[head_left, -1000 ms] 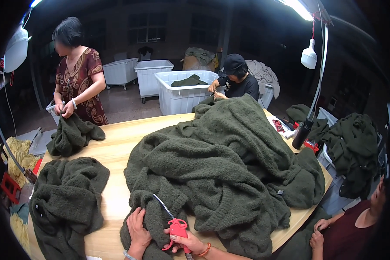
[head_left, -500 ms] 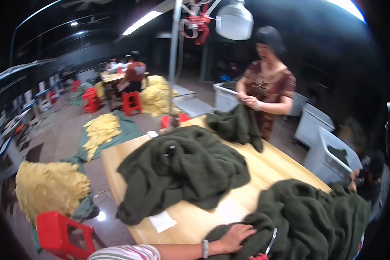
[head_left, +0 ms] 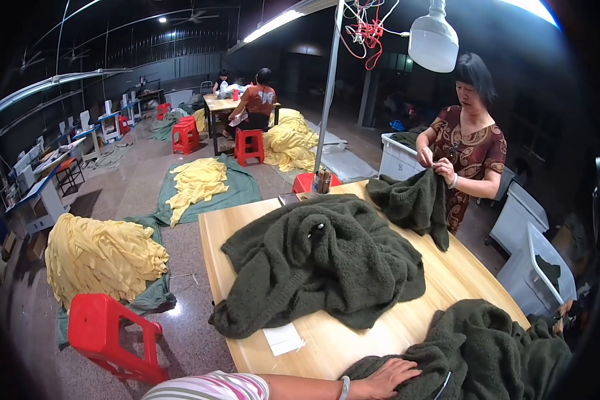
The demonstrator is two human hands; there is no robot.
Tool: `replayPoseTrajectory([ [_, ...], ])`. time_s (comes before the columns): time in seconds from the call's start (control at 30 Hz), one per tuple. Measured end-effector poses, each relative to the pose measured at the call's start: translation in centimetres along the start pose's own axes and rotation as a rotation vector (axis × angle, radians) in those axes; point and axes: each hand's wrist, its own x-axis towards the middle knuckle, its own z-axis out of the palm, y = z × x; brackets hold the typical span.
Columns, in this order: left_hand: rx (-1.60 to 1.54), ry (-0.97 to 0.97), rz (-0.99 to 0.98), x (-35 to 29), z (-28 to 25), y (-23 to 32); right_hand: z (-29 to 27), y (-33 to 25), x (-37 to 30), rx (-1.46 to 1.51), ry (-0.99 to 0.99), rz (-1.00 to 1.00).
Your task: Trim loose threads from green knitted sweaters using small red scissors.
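My left hand (head_left: 392, 379) lies flat, fingers stretched out, on a dark green knit garment (head_left: 480, 347) bunched at the table's near right corner. A bracelet is on that wrist. Beside the fingers a thin pale strip (head_left: 443, 385) shows against the knit; its kind is hard to make out. No part of my right hand shows. In the middle of the wooden table (head_left: 473, 280) another dark green knit garment (head_left: 333, 267) lies heaped, with a small shiny spot on top. A white paper (head_left: 283, 339) sticks out from under its near edge.
Across the table a co-worker (head_left: 470, 143) handles a dark green garment (head_left: 413, 200). A pole (head_left: 328, 93) rises at the far edge beside a holder of tools (head_left: 321, 181). A red stool (head_left: 100, 333) and yellow cloth heaps (head_left: 103, 257) stand left; grey bins (head_left: 533, 267) right.
The whole view has swung left, so the table and garments sit farther right and lower. My left hand stays on the garment. A red bit beside it has left the picture.
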Motion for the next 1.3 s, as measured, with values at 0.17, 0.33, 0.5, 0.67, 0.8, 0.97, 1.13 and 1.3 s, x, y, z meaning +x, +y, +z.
replayPoseTrajectory([
  [0.17, -0.005, 0.079, 0.056, -0.5, 0.9, 0.2, 2.5, -0.1, -0.8, 0.07, 0.214, 0.05],
  [0.33, -0.05, 0.22, 0.144, 1.3, -2.2, 2.3, 2.7, -1.0, -0.3, 0.09, 0.254, 0.16],
  [0.5, -0.334, 0.121, -0.278, -1.5, -10.0, 2.1, 4.8, -3.9, 0.3, -0.123, -0.033, 0.168],
  [0.67, -0.986, 0.282, -0.616, -6.1, -20.3, 5.0, 6.6, -11.6, -3.5, -0.333, 0.062, 0.021],
  [0.8, -0.925, 0.268, -0.549, -10.5, -28.1, 3.9, 8.6, -15.2, -4.0, -0.413, 0.034, -0.057],
  [0.97, -1.048, 0.358, -0.634, -10.3, -29.5, 1.6, 10.6, -17.1, -0.4, -0.422, -0.064, -0.043],
  [1.13, -0.464, 0.367, -0.446, -2.8, -28.5, -1.9, 11.5, -19.0, 5.6, -0.482, -0.076, -0.13],
  [1.3, 0.226, 0.698, -0.066, 8.4, -24.1, 0.6, 7.9, -19.4, 12.1, -0.204, 0.121, -0.214],
])
